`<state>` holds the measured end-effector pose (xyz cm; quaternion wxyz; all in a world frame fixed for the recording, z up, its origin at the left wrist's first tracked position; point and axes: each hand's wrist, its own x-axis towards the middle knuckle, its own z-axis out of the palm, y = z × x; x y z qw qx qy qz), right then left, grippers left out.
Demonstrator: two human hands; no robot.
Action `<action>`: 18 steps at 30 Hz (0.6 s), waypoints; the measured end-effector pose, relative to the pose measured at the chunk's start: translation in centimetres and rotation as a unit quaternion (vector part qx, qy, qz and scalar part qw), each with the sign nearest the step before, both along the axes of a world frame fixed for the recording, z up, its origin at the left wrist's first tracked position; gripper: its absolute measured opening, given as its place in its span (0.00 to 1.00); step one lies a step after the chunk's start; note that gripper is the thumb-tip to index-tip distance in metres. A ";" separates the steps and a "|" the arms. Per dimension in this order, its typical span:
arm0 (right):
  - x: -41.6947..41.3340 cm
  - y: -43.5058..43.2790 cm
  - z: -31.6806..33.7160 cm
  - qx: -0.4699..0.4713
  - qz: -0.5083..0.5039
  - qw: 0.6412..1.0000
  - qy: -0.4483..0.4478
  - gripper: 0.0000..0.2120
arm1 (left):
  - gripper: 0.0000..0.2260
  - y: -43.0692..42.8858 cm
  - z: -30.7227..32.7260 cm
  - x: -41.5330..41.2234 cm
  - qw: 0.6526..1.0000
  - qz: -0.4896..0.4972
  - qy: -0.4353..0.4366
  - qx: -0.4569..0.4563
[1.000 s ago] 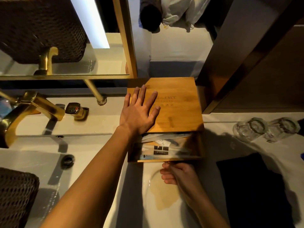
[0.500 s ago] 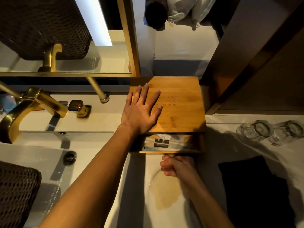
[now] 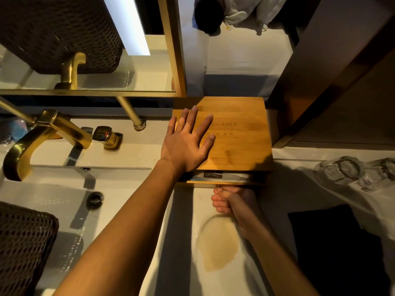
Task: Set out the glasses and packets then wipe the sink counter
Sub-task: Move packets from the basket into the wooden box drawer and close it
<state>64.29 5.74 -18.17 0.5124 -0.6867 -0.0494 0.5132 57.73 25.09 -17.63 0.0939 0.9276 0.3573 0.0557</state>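
A wooden box point(image 3: 239, 144) with a printed lid stands on the white counter point(image 3: 175, 231) against the back wall. My left hand point(image 3: 188, 144) lies flat on its lid, fingers spread. The box's drawer point(image 3: 224, 182) sticks out only a little, and packets point(image 3: 215, 175) show in the narrow gap. My right hand point(image 3: 233, 201) is closed on the small drawer knob at the front. Two clear glasses point(image 3: 339, 169) point(image 3: 382, 167) stand on the counter at the right, near a black cloth point(image 3: 333, 246).
A gold faucet point(image 3: 42, 137) and its handle point(image 3: 106, 135) sit left of the box above the basin with its drain point(image 3: 95, 199). A brownish wet patch point(image 3: 218, 244) marks the counter by my right forearm. A dark woven basket point(image 3: 23, 242) is at lower left, a mirror behind.
The drawer has slid back into the box, from well open to nearly shut, with my right hand following it inward. My left hand has stayed flat on the lid.
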 end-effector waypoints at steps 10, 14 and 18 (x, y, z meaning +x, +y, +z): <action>1.3 1.7 0.7 -0.006 0.017 1.000 -0.008 0.06 | 0.27 0.0 -0.3 0.0 1.000 -0.002 0.002 0.005; 1.6 2.5 0.4 -0.008 0.015 1.000 0.001 0.08 | 0.27 0.1 -0.3 0.0 1.000 -0.003 0.000 0.010; 1.8 2.6 -0.1 -0.009 0.017 1.000 0.014 0.09 | 0.28 0.1 -0.3 0.0 1.000 -0.004 0.003 0.007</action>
